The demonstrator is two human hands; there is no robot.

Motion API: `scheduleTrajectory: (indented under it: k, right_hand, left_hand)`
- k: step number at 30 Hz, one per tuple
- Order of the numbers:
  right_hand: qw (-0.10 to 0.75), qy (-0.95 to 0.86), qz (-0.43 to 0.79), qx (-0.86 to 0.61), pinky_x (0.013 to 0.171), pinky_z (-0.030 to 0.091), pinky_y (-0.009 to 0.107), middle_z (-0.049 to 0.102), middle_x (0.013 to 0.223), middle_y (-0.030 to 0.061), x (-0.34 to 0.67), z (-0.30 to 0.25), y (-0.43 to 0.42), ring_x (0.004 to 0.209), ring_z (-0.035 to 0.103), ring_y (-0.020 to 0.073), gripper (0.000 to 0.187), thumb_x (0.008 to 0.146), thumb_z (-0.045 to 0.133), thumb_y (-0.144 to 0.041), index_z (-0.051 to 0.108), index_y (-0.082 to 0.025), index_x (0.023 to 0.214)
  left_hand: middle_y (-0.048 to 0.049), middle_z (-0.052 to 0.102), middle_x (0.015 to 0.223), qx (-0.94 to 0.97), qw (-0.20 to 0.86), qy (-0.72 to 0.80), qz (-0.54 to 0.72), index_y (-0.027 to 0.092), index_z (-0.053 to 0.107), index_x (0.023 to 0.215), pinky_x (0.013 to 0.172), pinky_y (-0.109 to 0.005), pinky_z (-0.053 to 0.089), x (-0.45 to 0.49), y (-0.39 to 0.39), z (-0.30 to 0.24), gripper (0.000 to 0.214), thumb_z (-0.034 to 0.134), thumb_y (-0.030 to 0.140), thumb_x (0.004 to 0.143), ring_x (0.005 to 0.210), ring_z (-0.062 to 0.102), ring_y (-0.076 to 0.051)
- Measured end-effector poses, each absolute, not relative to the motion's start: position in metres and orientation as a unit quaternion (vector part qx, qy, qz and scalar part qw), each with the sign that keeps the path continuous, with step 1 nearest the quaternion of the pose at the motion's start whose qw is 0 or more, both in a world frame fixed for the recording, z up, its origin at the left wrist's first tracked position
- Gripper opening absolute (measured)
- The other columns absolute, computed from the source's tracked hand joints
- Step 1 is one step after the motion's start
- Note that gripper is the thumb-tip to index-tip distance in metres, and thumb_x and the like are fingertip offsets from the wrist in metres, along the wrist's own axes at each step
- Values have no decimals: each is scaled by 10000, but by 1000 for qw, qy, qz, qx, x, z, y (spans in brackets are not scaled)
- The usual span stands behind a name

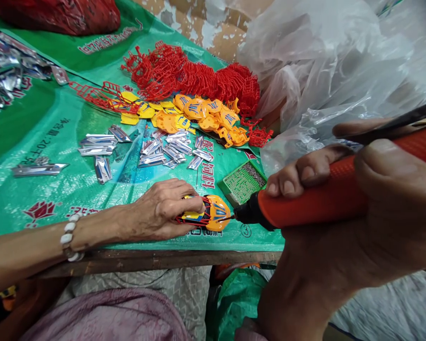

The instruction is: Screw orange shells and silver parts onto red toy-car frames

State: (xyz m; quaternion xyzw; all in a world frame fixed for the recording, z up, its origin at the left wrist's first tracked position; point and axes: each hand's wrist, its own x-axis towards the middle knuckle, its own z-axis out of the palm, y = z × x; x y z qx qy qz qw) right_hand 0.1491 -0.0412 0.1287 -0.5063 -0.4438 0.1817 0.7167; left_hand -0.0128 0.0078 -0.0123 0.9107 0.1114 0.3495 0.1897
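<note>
My left hand [166,208] is closed around a small toy car [218,213] with an orange hood, yellow panels and a red frame, pressing it on the green sheet near the table's front edge. My right hand [341,227] grips a red electric screwdriver [312,194] with a black nose. Its thin bit points left and meets the orange hood, or stops just over it; I cannot tell which. Just beyond the screwdriver's nose sits a green tray of small screws [243,182]. The car's underside and rear are hidden by my fingers.
Silver stickered parts [173,149] lie loose behind the car. Farther back are orange hoods [206,113], yellow panels [145,111] and a heap of red frames [195,78]. Clear plastic bags [326,71] bulge at the right. More silver pieces [7,66] lie far left, near a red bag [60,14].
</note>
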Motion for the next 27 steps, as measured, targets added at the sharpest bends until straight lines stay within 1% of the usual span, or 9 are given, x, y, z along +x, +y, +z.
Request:
scheduleTrajectory:
  k: [2,6,9,13,16,19,22,24,27]
  right_hand:
    - [717,-445,180,-506,332,370,316,421,471,-47,150,128,-41,358,425,117,61,660,655,-321,694,-275,665]
    - [718,-419,194,-520,349,384,316,446,470,-41,145,131,-43,377,440,124,198,780,654,-413,684,-252,670]
    - [722,-404,191,-528,344,384,318,453,469,-44,142,134,-43,376,441,121,244,807,647,-447,678,-240,681]
    - [701,-439,235,-511,304,349,304,425,411,-56,150,130,-45,330,425,115,204,764,682,-393,644,-273,604]
    - [639,-516,313,-477,400,428,297,507,496,-52,161,124,-52,435,515,125,220,744,698,-384,609,-270,578]
    - [608,-510,347,-501,445,461,325,518,555,-33,165,121,-58,505,535,153,263,760,677,-448,592,-269,587]
    - [620,-521,347,-473,363,424,312,474,501,-47,159,123,-56,419,469,142,213,743,697,-404,594,-290,594]
    - [628,-542,321,-456,333,401,313,465,472,-45,156,126,-54,394,449,145,230,740,704,-377,583,-296,562]
    - [647,-527,262,-485,389,434,328,500,519,-25,158,129,-52,451,491,152,251,763,688,-316,575,-274,543]
  left_hand:
    - [-112,674,982,913,192,114,341,158,609,1009,743,-329,480,-13,8,-13,155,599,277,911,862,618,-221]
    - [-105,673,978,915,186,120,337,166,610,1005,757,-328,482,-13,7,-13,155,583,292,919,858,614,-212]
    - [-106,676,966,918,183,118,330,162,610,1004,760,-325,489,-13,7,-11,158,590,293,917,851,618,-211]
    - [-112,679,954,913,190,120,341,157,615,993,744,-330,487,-11,6,-12,154,587,289,919,833,622,-219]
    - [-108,685,943,903,192,126,363,163,622,960,730,-329,477,-9,5,-13,138,586,289,915,824,629,-221]
    - [-102,691,929,897,193,132,375,167,627,944,720,-326,474,-7,4,-12,134,595,291,903,821,637,-221]
    - [-109,694,925,902,200,125,362,157,630,958,726,-325,490,-9,6,-10,136,612,274,892,824,643,-219]
    - [-111,695,922,905,206,115,353,149,628,961,728,-320,502,-10,7,-8,128,624,253,887,819,644,-212]
    - [-125,696,955,902,215,104,359,139,610,960,734,-330,509,-13,7,-9,117,636,219,878,837,647,-219]
